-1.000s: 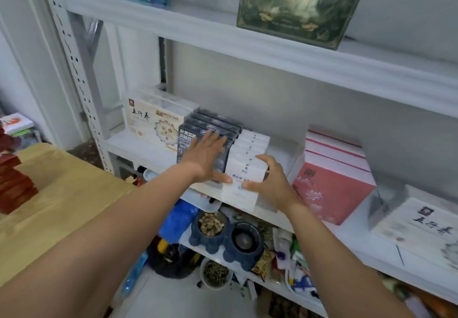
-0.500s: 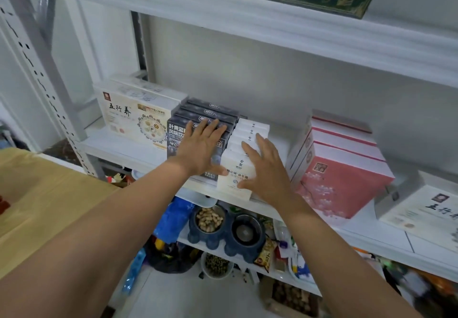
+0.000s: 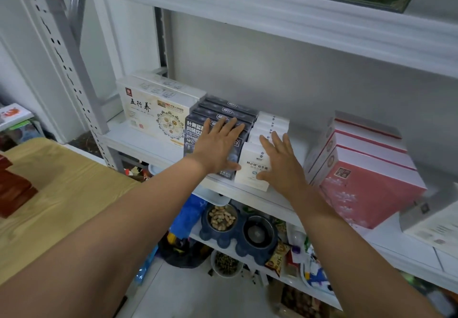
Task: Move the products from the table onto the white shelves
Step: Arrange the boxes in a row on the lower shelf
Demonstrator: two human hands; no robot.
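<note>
Pressed left hand (image 3: 218,145) flat, fingers straight and spread, against the front of the dark blue boxes (image 3: 228,109). Rested right hand (image 3: 282,166) likewise open on the row of small white boxes (image 3: 272,122), thumb at the front box's face. Had both rows standing side by side, touching, on the white shelf (image 3: 138,142), between cream boxes (image 3: 153,111) and pink boxes (image 3: 366,183). Saw red-brown items (image 3: 12,188), perhaps boxes, on the wooden table (image 3: 69,193).
</note>
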